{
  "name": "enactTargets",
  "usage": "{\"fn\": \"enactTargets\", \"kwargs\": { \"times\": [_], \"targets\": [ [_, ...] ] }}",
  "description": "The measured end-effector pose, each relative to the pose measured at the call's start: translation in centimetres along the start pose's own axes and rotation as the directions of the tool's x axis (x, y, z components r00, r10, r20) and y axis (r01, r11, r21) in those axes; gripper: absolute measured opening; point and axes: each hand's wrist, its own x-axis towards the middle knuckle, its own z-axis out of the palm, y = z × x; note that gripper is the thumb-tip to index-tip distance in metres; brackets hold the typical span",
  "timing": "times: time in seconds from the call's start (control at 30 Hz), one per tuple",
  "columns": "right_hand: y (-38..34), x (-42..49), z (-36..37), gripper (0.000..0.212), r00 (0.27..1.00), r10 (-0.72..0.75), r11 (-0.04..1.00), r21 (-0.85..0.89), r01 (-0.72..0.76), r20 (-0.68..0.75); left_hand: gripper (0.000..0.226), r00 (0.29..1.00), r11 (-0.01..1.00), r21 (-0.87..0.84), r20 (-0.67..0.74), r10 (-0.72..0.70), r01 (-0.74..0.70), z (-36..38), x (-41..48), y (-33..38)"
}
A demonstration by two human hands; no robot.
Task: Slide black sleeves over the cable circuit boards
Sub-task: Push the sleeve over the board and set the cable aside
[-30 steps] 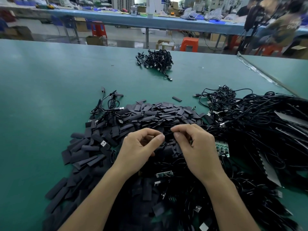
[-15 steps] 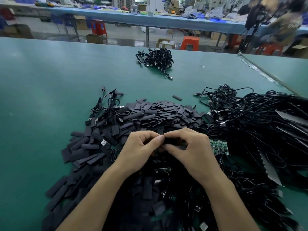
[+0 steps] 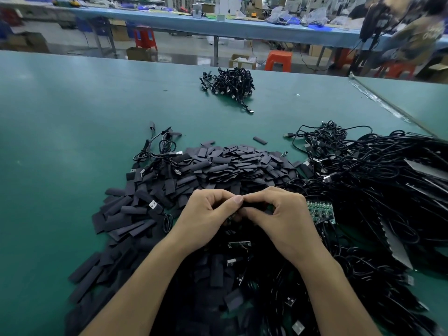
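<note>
The matte green desk [image 3: 60, 141] is pretty buried: a heap of flat black sleeves [image 3: 230, 163] in the middle, a glossy tangle of black cables [image 3: 378, 170] toward the right edge, and a smaller bundle [image 3: 228, 83] near the far edge. Over the heap, the left hand [image 3: 206, 221] and right hand [image 3: 286, 224] meet, fingers curled tight, pinching one black sleeve [image 3: 252, 204] between them. A bare green circuit board [image 3: 321, 212] lies just beside the right hand.
</note>
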Motion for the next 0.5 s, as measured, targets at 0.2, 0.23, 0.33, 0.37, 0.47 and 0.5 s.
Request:
{"fn": "enactTargets", "kwargs": {
  "times": [0.2, 0.23, 0.33, 0.37, 0.47, 0.5],
  "targets": [
    [0.2, 0.0, -0.2, 0.019, 0.997, 0.033, 0.996, -0.085, -0.038, -0.068, 0.021, 0.993, 1.000, 0.021, -0.116, -0.019, 0.022, -0.1, 0.2, -0.5],
    [0.3, 0.1, -0.3, 0.017, 0.996, 0.052, 0.990, -0.124, -0.060, -0.069, 0.019, 0.982, 1.000, -0.006, -0.184, -0.030, 0.030, -0.1, 0.3, -0.6],
    [0.0, 0.1, -0.2, 0.022, 0.992, 0.127, 0.957, -0.265, -0.122, 0.005, 0.020, 0.945, 0.993, -0.115, -0.318, -0.071, 0.036, -0.4, 0.5, -0.8],
    [-0.1, 0.3, -0.1, 0.028, 0.988, 0.153, 0.944, -0.300, -0.140, 0.020, 0.021, 0.943, 0.990, -0.134, -0.323, -0.077, 0.035, -0.4, 0.5, -0.8],
    [-0.7, 1.2, 0.2, 0.030, 0.971, 0.235, 0.906, -0.371, -0.205, 0.038, 0.023, 0.949, 0.985, -0.172, -0.304, -0.081, 0.029, -0.3, 0.4, -0.7],
    [-0.8, 1.5, 0.2, 0.029, 0.965, 0.254, 0.882, -0.423, -0.207, 0.059, 0.024, 0.951, 0.982, -0.189, -0.299, -0.080, 0.023, -0.3, 0.3, -0.7]
  ]
}}
